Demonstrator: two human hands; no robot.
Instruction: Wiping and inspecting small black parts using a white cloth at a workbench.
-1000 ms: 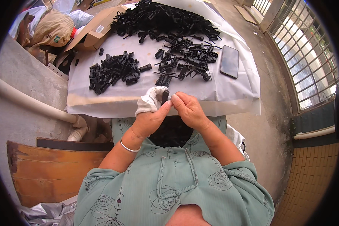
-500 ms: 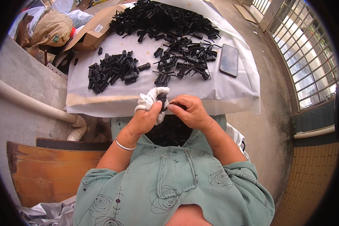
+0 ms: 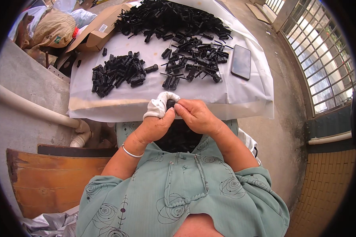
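Just off the near edge of the table, my left hand (image 3: 159, 122) grips a small black plastic part (image 3: 170, 104). White cloth (image 3: 157, 107) covers the fingers of that hand, while the thumb is bare. Against the part's right side presses my right hand (image 3: 196, 115), thumb and forefinger pinched together; anything between them is hidden. Straight ahead lies a loose group of black plastic parts (image 3: 197, 59), some with thin rods sticking out. Another heap of black parts (image 3: 118, 74) sits to its left.
A large mound of black parts (image 3: 170, 19) covers the table's far side. A smartphone (image 3: 241, 62) lies at the right on the white sheet (image 3: 146, 103). An opened cardboard box (image 3: 99, 33) stands at the far left. Black material (image 3: 178, 136) shows below my hands.
My right hand has moved left and closed in on the black part. The dark piece seen in its fingers before is now out of sight. My left hand has shifted slightly right.
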